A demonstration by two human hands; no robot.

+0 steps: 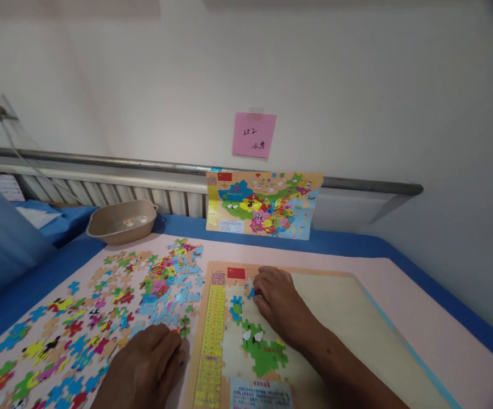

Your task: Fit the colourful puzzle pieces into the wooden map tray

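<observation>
Where the flat cardboard puzzle tray with its yellow side strip and red flag corner (314,295) lies on the pale pink tabletop (421,318), the right hand (278,301) rests palm-down on its upper left part, fingers curled lightly together with the tips pressing on a small blue jigsaw piece (251,293); whether the piece is pinched or only pushed cannot be told. Just below that hand sits a joined patch of green pieces with two white birds (263,349), already seated in the tray, and a small blue-and-green cluster (236,307) lies beside the yellow strip.

The left hand (146,366) lies flat on the table just left of the tray's edge, fingers loosely bent and close together, its tips touching a small green and red piece (183,326); it grips nothing that can be seen.

Further left spreads a scatter of loose multicoloured jigsaw pieces (101,307). Behind them stands a shallow beige plastic bowl (120,224) holding a few pieces. A colourful printed map sheet (263,204) leans against the wall rail, and a pink sticky note (253,134) is stuck to the wall above it.
</observation>
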